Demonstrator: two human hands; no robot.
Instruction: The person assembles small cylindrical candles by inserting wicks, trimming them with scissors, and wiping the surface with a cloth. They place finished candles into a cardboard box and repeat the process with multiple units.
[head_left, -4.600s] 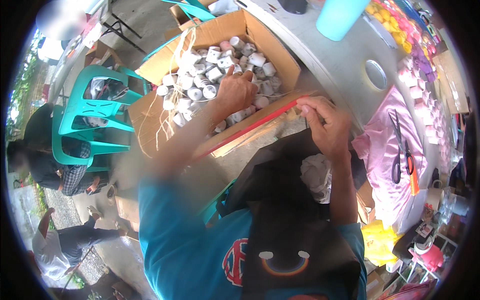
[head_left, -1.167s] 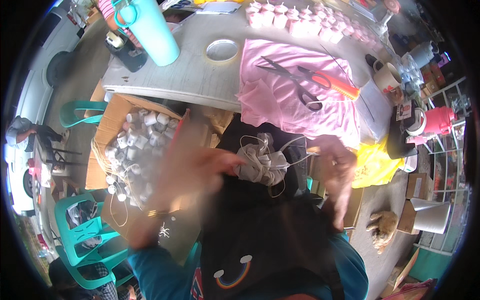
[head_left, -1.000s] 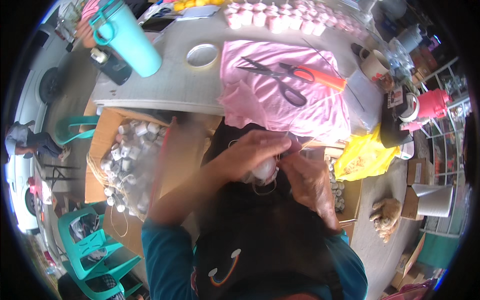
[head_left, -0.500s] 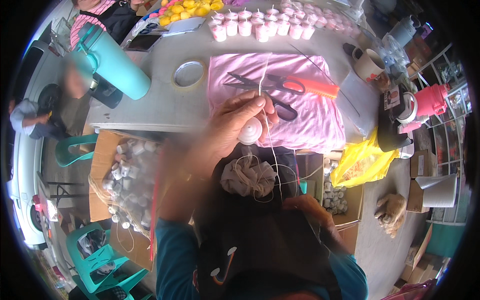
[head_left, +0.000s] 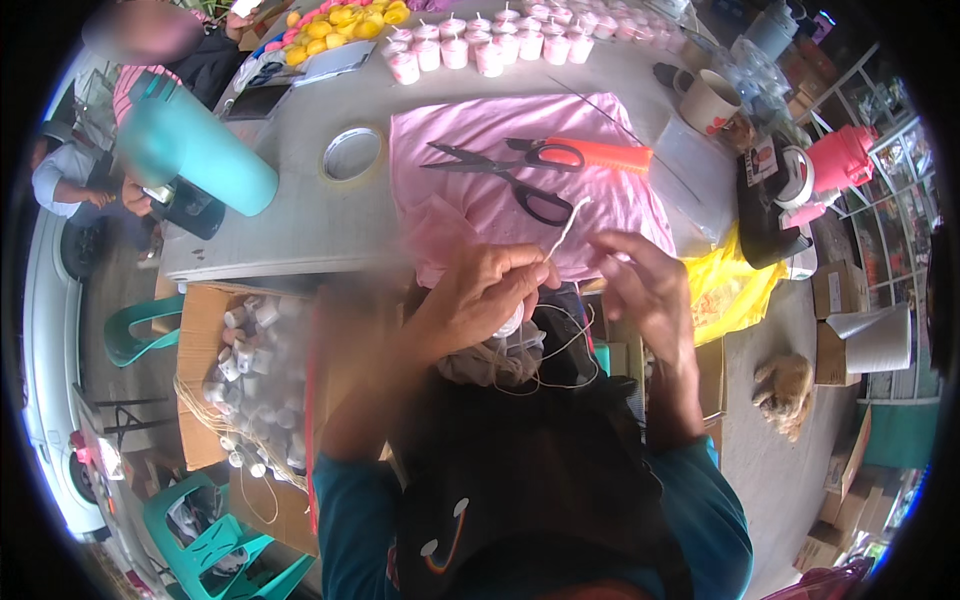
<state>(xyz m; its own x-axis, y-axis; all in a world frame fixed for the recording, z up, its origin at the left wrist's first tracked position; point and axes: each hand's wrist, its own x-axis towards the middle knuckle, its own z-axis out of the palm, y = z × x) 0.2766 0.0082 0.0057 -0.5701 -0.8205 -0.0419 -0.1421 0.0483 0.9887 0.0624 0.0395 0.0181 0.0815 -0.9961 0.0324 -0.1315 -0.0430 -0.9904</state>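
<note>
My left hand [head_left: 478, 300] is closed in a pinch on a white string [head_left: 566, 228], whose short end sticks up past the fingertips toward the cloth. A small round white piece [head_left: 511, 324] shows under the same fingers, partly hidden. To its right, my right hand [head_left: 645, 292] is raised with fingers apart and slightly bent, holding nothing I can see. Black-handled scissors [head_left: 515, 178] lie spread on a folded pink cloth [head_left: 440, 120] beyond the hands. A crumpled grey cloth [head_left: 480, 364] with loops of loose string sits at my lap below the left hand.
An open carton [head_left: 200, 400] of small white cylinders stands at left. Pink-and-white candles [head_left: 455, 52] stand in rows at the back. An orange comb-like tool [head_left: 600, 155], tape roll [head_left: 352, 155], teal tumbler [head_left: 215, 150], mug [head_left: 710, 102] and yellow bag [head_left: 735, 300] surround the cloth.
My right hand has come up from my lap to beside the left. My left hand has moved nearer me, still pinching the string. The view has shifted slightly.
</note>
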